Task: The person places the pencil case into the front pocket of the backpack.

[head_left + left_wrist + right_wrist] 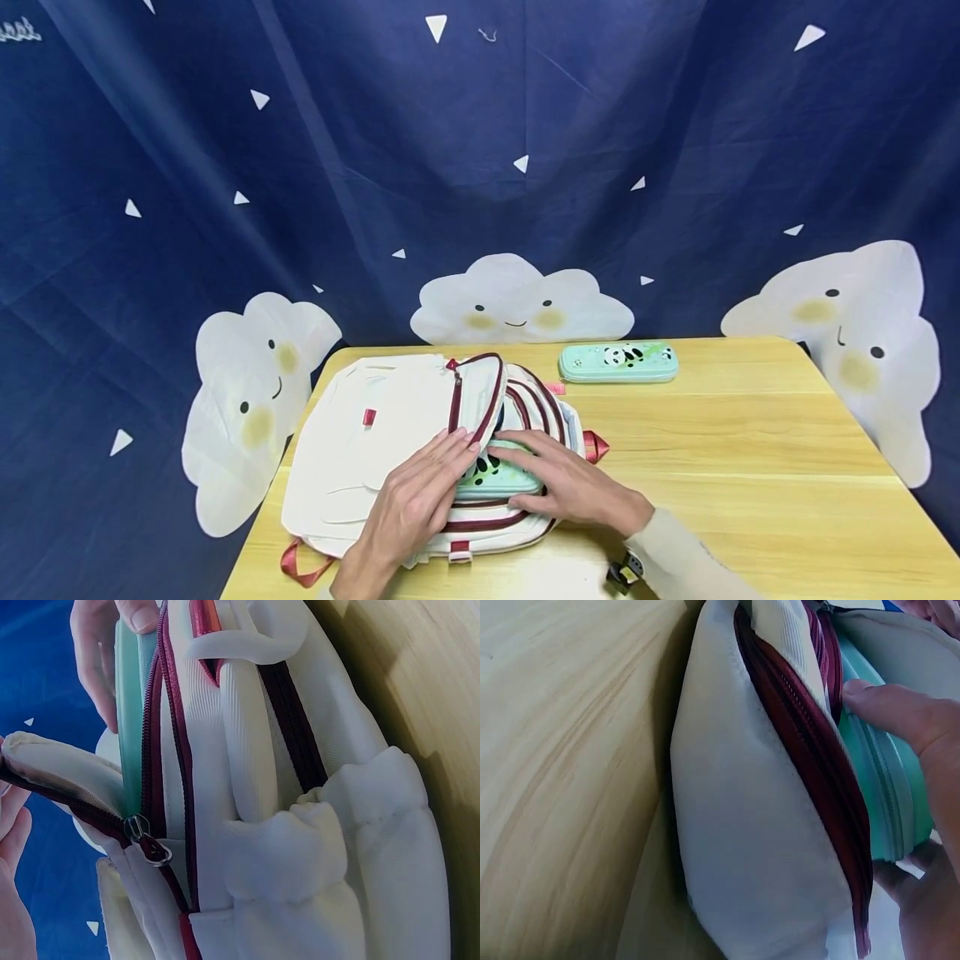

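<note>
- Panda case sits partly inside the backpack; I see the right hand gripping it.
- Left hand rests straight-fingered on the flap.
- Curtain lettering, cut off, I can't read.

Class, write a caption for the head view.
Left hand at the unzipped flap of a white backpack, right hand holding a panda case partly inside.

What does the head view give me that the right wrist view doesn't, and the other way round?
Only the head view shows the second pencil case near the table's far edge, the smiling clouds on the backdrop, and the panda print on the held pencil case.
Only the right wrist view shows clearly the ridged band along the held case's side.
Both show the right hand gripping that case, the white backpack and the wooden table.
</note>
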Available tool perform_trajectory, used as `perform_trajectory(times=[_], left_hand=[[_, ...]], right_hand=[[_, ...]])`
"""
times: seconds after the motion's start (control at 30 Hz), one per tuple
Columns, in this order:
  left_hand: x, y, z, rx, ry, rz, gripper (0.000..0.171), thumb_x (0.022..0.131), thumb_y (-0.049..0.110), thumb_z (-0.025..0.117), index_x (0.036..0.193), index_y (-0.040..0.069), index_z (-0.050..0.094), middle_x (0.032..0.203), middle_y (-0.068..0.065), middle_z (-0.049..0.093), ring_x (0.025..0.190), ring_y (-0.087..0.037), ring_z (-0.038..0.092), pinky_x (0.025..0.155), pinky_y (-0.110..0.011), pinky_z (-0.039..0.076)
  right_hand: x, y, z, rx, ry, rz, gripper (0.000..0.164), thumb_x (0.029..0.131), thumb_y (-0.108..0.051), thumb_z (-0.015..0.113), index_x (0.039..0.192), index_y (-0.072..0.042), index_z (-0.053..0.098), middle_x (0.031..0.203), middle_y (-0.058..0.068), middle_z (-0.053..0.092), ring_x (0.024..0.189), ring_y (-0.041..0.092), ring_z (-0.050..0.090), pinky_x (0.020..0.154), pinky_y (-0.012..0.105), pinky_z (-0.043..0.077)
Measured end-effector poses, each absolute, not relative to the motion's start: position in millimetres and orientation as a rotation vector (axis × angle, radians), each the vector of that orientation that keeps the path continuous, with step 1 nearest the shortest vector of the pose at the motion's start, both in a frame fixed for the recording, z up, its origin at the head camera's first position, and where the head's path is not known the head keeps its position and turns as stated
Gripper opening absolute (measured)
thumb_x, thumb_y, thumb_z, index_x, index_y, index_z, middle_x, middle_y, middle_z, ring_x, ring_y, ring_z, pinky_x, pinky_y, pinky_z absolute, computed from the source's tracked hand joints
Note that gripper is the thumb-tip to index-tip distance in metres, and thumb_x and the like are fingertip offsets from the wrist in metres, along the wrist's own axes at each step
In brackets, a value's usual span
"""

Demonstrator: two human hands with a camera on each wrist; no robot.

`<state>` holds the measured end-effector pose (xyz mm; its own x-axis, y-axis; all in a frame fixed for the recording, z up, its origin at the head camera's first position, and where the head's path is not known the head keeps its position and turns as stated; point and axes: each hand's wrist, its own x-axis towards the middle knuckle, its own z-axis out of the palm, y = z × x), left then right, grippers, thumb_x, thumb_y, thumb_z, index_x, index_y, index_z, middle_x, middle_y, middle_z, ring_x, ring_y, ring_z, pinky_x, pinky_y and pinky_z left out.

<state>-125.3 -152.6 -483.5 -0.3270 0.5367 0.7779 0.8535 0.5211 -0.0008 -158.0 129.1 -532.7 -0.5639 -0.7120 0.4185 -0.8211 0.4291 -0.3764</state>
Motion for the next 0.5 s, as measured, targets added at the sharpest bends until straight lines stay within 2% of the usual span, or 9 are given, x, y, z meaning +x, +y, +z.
perform_trajectory(times=[0.5], left_hand=[[-125.0, -151.6, -482.0, -1.137, -2.004, -0.527, 0.036, 0.114, 0.009, 0.048, 0.141, 0.001, 0.071, 0.138, -0.015, 0.076, 0.126, -0.033, 0.076, 0.117, -0.044, 0.06]], right_hand=[[-157.7, 154.3, -535.8, 1.266, -2.488, 0.878, 0.067, 0.097, -0.034, 0.085, 0.158, -0.023, 0.058, 0.162, 0.007, 0.056, 0.146, 0.023, 0.056, 0.115, 0.047, 0.061]])
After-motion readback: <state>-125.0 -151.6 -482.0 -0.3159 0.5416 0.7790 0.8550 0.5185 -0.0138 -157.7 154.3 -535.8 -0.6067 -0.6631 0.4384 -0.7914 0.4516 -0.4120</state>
